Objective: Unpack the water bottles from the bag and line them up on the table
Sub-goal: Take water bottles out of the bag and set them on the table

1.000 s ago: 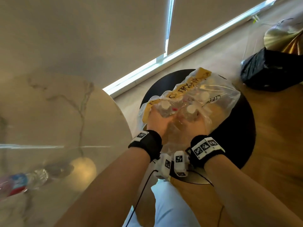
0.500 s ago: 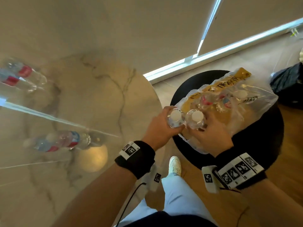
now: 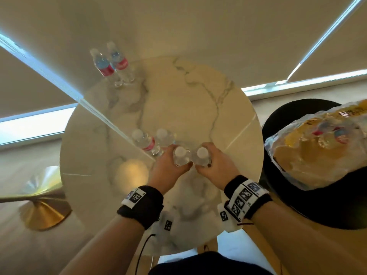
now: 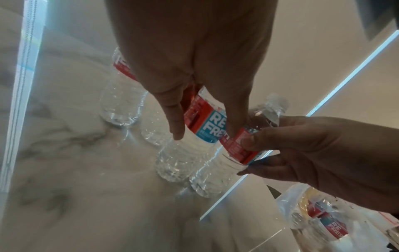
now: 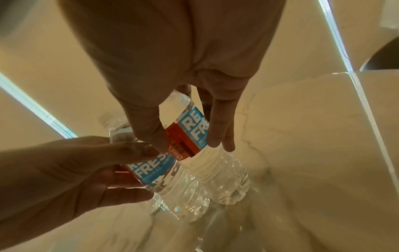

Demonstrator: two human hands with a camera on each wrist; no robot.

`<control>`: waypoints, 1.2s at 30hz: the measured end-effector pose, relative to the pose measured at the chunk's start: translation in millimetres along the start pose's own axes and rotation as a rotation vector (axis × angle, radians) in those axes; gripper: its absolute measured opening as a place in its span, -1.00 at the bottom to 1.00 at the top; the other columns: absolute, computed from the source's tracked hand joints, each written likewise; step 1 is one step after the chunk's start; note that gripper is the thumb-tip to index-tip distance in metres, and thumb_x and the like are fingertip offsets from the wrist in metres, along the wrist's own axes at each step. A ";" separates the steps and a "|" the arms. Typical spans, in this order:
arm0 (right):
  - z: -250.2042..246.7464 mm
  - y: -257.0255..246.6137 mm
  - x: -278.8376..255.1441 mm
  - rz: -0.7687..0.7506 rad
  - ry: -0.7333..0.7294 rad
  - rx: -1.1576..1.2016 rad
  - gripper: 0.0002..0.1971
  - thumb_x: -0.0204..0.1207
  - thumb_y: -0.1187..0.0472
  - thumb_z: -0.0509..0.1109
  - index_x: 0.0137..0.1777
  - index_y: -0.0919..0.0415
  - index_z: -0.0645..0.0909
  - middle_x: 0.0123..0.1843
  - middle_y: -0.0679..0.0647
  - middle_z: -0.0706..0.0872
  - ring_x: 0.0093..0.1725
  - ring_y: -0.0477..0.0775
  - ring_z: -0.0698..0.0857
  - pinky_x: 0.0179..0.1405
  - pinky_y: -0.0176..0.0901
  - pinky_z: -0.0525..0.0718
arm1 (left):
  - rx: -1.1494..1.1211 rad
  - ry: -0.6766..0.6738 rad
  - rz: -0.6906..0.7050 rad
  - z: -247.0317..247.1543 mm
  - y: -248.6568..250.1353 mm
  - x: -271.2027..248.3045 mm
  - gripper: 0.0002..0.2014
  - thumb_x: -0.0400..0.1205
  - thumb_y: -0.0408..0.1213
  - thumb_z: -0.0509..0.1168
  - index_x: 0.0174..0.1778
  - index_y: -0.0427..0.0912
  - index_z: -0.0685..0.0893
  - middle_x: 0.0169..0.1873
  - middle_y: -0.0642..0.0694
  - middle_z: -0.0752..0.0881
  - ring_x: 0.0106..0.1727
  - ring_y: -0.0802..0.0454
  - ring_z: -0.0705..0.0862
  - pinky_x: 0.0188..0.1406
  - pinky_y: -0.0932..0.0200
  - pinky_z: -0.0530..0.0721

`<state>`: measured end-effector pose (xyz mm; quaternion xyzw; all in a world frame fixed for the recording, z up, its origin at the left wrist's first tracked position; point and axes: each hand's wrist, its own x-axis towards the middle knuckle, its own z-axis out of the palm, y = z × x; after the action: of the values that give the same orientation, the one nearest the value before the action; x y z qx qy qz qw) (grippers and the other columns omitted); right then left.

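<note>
The person's left hand (image 3: 170, 167) was wrapped around the label of a clear plastic water bottle with a red-and-blue label (image 3: 180, 158), and the right hand (image 3: 215, 162) gripped a second bottle of the same kind (image 3: 202, 158) touching it at its three o'clock. Both bottles stood upright over the round white marble-patterned table (image 3: 198, 96), their bases at or just above the surface; I could not tell which.

Half a second earlier those two bottles had been at the mouth of the clear and yellow plastic bag (image 3: 317, 155); now they had been carried across to the table, at the near end of the row. At their ten o'clock stood two bottles already placed (image 3: 153, 140), side by side, and another pair (image 3: 113, 64) stood at the table's far edge, around eleven o'clock.

The bag lay on a round black stool (image 3: 282, 124) at three o'clock, with more bottles showing through the plastic, so I judged the unpacking was only partway done.
</note>
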<state>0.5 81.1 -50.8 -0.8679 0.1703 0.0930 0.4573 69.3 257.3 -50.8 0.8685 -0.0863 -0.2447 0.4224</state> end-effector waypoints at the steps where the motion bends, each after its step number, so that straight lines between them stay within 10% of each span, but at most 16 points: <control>1: 3.2 -1.5 1.3 0.003 0.004 -0.006 -0.44 0.33 -0.05 0.53 0.32 -0.06 0.45 0.06 0.04 0.75 -0.01 0.14 0.73 -0.08 -0.07 0.69 | -0.007 0.002 -0.002 -2.2 -3.2 0.3 -0.38 0.42 0.05 0.59 0.38 0.09 0.56 0.14 0.09 0.76 0.15 0.08 0.74 0.15 0.08 0.71; 8: -3.0 -1.7 -0.7 0.088 -0.076 0.001 -0.19 0.23 -0.18 0.58 0.47 -0.16 0.32 0.32 0.08 0.67 0.26 0.17 0.69 0.26 0.13 0.66 | 0.112 -0.061 -0.084 -5.9 -15.9 -10.2 -0.23 0.34 0.11 0.65 0.44 0.03 0.54 0.19 0.02 0.77 0.17 0.04 0.73 0.09 0.16 0.63; 11: -23.1 2.2 -11.2 0.136 -0.092 0.029 -0.05 0.23 -0.28 0.59 0.59 -0.10 0.26 0.48 0.07 0.54 0.40 0.11 0.59 0.38 0.11 0.57 | 0.532 -0.233 -0.242 -11.5 -21.9 -24.8 -0.39 0.48 0.24 0.49 0.19 -0.22 0.71 -0.08 -0.09 0.77 0.08 -0.10 0.76 -0.09 0.19 0.58; 15: -71.0 33.4 -30.2 0.233 0.148 0.113 -0.42 0.47 -0.31 0.38 0.40 -0.04 0.49 0.24 -0.06 0.68 0.20 -0.03 0.67 0.18 -0.04 0.67 | 0.632 -0.333 -0.133 8.4 3.3 -41.2 -0.56 0.56 0.31 0.31 -0.24 -0.02 0.73 -0.36 0.03 0.78 -0.25 0.07 0.76 -0.23 0.13 0.73; 23: -203.4 160.2 -39.5 0.660 0.590 0.244 -0.71 0.69 0.06 0.25 0.18 0.27 0.63 -0.02 0.07 0.65 0.15 0.22 0.66 0.04 -0.11 0.47 | 0.267 -0.412 0.293 171.2 176.1 7.1 -0.76 0.68 0.06 0.34 0.01 -0.03 0.76 -0.19 0.05 0.82 -0.16 0.16 0.75 -0.10 0.23 0.66; 31: -274.2 257.0 1.4 0.858 0.499 0.478 -0.53 0.67 0.10 0.32 0.50 0.34 0.48 0.44 0.29 0.60 0.42 0.29 0.59 -0.04 -0.29 0.53 | 0.344 -0.512 0.369 359.5 247.9 99.7 -0.59 0.65 0.04 0.21 0.39 -0.02 0.58 0.23 -0.05 0.72 0.23 -0.05 0.70 0.33 -0.04 0.66; 36: -286.7 280.9 13.7 0.850 0.527 0.468 -0.48 0.66 -0.10 0.26 0.47 0.25 0.54 0.43 0.23 0.64 0.41 0.26 0.61 0.35 0.02 0.55 | 0.327 -0.364 0.275 403.9 257.4 132.4 -0.58 0.58 0.24 0.24 0.13 0.02 0.72 -0.13 0.09 0.75 -0.10 0.05 0.74 0.07 0.00 0.76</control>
<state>-92.2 -305.6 -107.5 -0.5916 0.6306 0.0087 0.5022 -2.7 -230.9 -109.1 0.8470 -0.3163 -0.3197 0.2835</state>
